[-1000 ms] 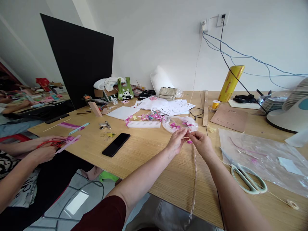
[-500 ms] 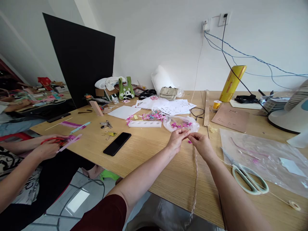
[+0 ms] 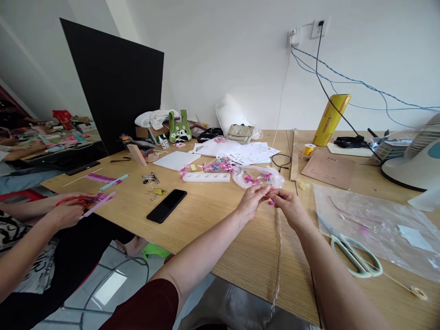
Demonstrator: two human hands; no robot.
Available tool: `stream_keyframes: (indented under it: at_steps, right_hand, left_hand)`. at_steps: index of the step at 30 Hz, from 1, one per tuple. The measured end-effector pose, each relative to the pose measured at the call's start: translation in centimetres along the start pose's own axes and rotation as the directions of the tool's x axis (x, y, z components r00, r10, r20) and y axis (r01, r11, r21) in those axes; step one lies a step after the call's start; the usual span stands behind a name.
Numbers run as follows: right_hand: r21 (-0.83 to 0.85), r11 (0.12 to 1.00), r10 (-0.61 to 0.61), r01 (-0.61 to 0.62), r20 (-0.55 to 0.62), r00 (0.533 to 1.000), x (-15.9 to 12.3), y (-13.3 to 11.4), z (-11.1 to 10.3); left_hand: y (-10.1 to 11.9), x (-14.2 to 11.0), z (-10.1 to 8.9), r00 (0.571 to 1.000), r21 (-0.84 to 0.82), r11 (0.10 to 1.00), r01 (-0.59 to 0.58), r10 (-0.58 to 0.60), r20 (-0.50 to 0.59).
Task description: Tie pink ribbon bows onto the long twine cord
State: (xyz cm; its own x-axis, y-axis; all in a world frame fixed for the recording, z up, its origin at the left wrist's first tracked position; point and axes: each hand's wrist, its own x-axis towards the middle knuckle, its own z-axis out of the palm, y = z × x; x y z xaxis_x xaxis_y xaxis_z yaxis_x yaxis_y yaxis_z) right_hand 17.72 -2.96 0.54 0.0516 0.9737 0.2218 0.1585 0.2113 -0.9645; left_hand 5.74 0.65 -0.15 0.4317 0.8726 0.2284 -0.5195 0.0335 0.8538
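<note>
Above the table, my left hand (image 3: 253, 201) and my right hand (image 3: 286, 204) meet fingertip to fingertip. Both are closed in a pinch, and what sits between the fingers is too small to make out. A small bright pink piece (image 3: 271, 202) shows just under the fingertips. Below my hands a pale twisted cord (image 3: 279, 243) runs down across the table and over its front edge. Directly behind them lies a clear plastic bag (image 3: 240, 181) with pink flower pieces (image 3: 252, 179) in it. To its left stands a white block with round holes (image 3: 206, 177).
Pale green-handled scissors (image 3: 357, 256) and a plastic sheet (image 3: 392, 229) lie on the right. A black phone (image 3: 167, 206) rests left of my forearm. At far left, a co-worker's hands (image 3: 67, 213) hold red scissors (image 3: 77, 200) and purple strips. A fan (image 3: 415, 160) stands at the right edge.
My fingertips have shifted slightly and remain pinched together. The whole view has drifted a little. Nothing else has visibly moved.
</note>
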Motion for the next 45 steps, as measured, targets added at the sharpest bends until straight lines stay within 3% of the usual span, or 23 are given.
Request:
stream_keyframes:
  at_steps: [5,9,16,22,28,34,40,45]
  right_hand:
    - [0.046,0.999,-0.003,0.002,0.023,1.0,0.0,0.2,0.1]
    - [-0.117,0.992,-0.041,0.039,-0.012,0.999,0.3,0.8,0.2]
    - [-0.413,0.902,-0.172,0.129,-0.069,0.983,0.5,1.1,0.3]
    - [-0.211,0.974,-0.088,0.078,-0.035,0.996,0.5,1.1,-0.1]
    - [-0.096,0.994,-0.046,0.045,-0.006,0.999,0.3,1.0,0.0]
    - [-0.005,1.0,-0.024,0.024,0.015,1.0,0.3,0.6,0.1]
    - [-0.014,0.998,-0.059,0.059,0.001,0.998,0.4,0.7,0.1]
    - [-0.074,0.995,-0.071,0.071,0.012,0.997,0.2,0.3,0.1]
  left_hand:
    - [-0.3,0.3,-0.4,0.999,0.027,0.999,-0.033,0.033,-0.013]
    - [-0.7,0.7,-0.7,0.996,0.051,0.997,-0.054,0.057,-0.067]
    - [-0.8,0.7,-0.4,0.988,0.032,0.999,-0.037,0.041,-0.15]
    - [-0.2,0.1,-0.2,0.999,0.041,0.999,-0.021,0.023,-0.039]
    - [0.1,0.1,-0.2,0.992,0.098,0.994,-0.054,0.064,-0.105]
    - [0.8,0.2,-0.8,0.997,0.021,0.998,0.058,-0.057,-0.055]
    - [1.5,0.2,-1.3,0.986,-0.118,0.981,0.155,-0.161,-0.041]
    - [1.6,0.1,-1.5,0.989,-0.155,0.978,0.142,-0.148,-0.028]
